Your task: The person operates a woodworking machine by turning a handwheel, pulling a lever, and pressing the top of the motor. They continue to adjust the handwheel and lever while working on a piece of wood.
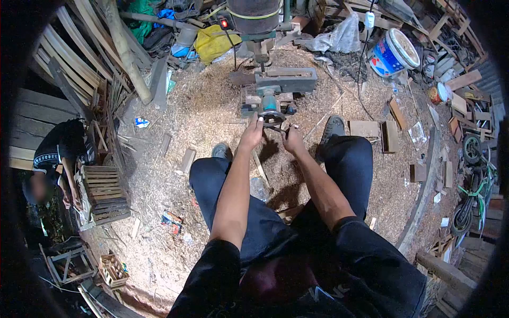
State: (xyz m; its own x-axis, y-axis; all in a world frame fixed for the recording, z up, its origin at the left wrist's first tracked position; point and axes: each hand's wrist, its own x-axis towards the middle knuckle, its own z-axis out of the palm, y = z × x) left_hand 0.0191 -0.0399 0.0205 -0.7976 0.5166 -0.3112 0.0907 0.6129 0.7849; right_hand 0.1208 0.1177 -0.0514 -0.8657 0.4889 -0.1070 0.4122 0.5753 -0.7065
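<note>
In front of me stands a machine with a dark cylindrical motor housing [253, 21] at its top. Below it, a grey metal vise-like block [286, 79] sits over a teal shaft housing [269, 100]. A round metal handwheel [271, 117] faces me at the near end. My left hand [251, 135] is closed on the wheel's left edge, thumb upward. My right hand [293, 141] is closed around a dark crank handle [277, 129] at the wheel's lower right. The fingers' undersides are hidden.
Wood shavings [159, 185] cover the ground. Wood offcuts [389, 137] lie to the right, near a white-blue bucket [393, 52]. At left, a person [61, 143] bends over a slatted wooden crate [106, 185]. A black cable [360, 79] hangs at right; long planks [69, 53] lean at upper left.
</note>
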